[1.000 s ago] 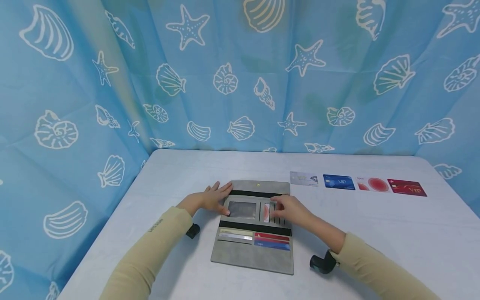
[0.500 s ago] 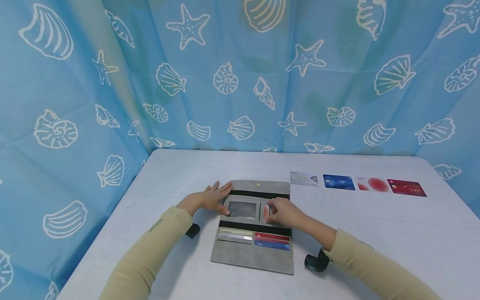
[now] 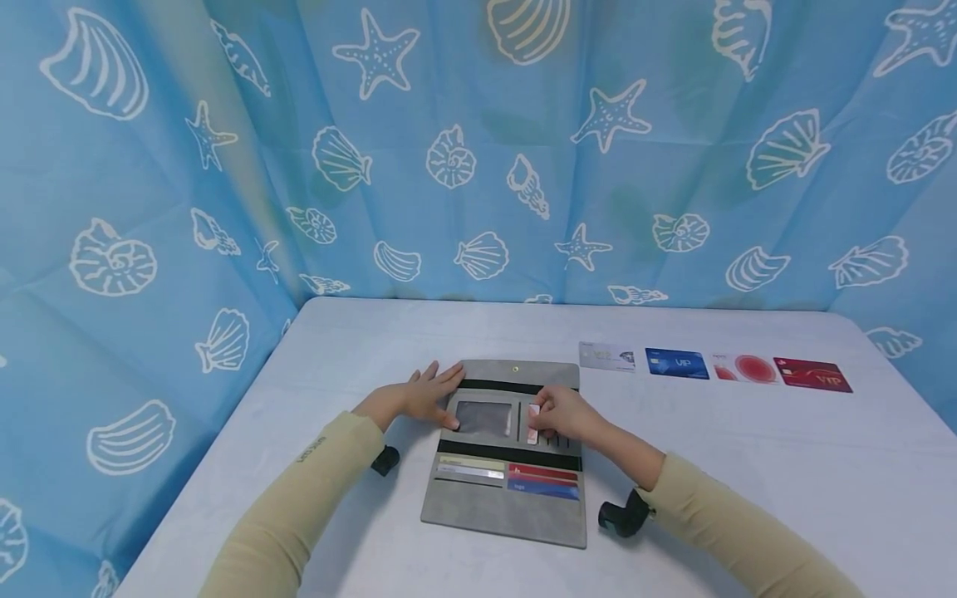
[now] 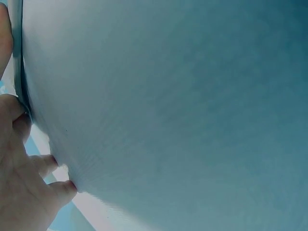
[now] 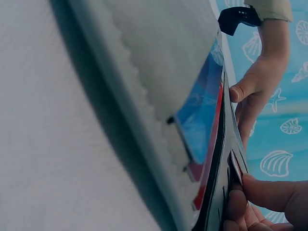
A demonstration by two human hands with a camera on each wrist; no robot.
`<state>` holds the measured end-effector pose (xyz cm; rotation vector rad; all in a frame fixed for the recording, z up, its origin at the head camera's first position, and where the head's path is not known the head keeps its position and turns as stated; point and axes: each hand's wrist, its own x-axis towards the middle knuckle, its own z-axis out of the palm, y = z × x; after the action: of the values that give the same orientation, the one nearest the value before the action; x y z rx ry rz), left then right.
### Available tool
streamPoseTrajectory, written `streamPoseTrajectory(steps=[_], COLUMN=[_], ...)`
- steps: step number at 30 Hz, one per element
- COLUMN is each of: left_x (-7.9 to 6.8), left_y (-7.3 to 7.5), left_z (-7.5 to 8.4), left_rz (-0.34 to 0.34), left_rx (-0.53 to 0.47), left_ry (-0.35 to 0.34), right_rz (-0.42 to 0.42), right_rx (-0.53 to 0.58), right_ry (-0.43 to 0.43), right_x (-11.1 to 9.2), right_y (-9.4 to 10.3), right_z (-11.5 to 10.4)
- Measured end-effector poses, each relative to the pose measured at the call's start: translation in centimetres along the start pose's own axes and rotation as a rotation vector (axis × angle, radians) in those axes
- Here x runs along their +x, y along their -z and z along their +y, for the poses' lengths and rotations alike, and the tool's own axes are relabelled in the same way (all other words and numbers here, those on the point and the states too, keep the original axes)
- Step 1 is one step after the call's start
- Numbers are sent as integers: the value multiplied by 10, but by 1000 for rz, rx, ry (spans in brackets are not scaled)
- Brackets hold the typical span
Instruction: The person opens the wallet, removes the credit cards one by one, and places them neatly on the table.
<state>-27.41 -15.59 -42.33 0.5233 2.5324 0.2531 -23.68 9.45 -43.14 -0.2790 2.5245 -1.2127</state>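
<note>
A grey wallet (image 3: pixel 503 515) lies unfolded on the white table. My left hand (image 3: pixel 420 400) rests on its left edge with the fingers spread, the thumb beside the clear window (image 3: pixel 484 419). With thumb and fingers my right hand (image 3: pixel 566 413) pinches a pink-and-white card (image 3: pixel 533 423) that sits in an upright slot of the middle panel. The right wrist view shows the thumb pressing on the edge of that card (image 5: pixel 235 167). Along the lower panel, pockets hold red and blue cards (image 3: pixel 542 483) on the right and pale cards (image 3: pixel 471 469) on the left.
To the right of the wallet, in a row, lie a silver card (image 3: pixel 606 356), a blue VIP card (image 3: pixel 676 364), a white card with red circles (image 3: pixel 744 368) and a red VIP card (image 3: pixel 812 374). A blue seashell-patterned curtain (image 3: pixel 419 166) hangs behind the table.
My right hand has moved left from the slots' right side onto the pink-and-white card and now pinches it. My left hand and the wallet have stayed in place.
</note>
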Motion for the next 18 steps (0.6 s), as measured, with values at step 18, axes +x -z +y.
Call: streamPoseTrajectory(steps=[18], left_x=[1], left_y=[-1], left_z=[0], left_rz=[4], left_rx=[-3], left_ry=[6], right_rz=[-26], right_rx=[147], right_ry=[-118], right_x=[-15], right_y=[21], right_z=[17])
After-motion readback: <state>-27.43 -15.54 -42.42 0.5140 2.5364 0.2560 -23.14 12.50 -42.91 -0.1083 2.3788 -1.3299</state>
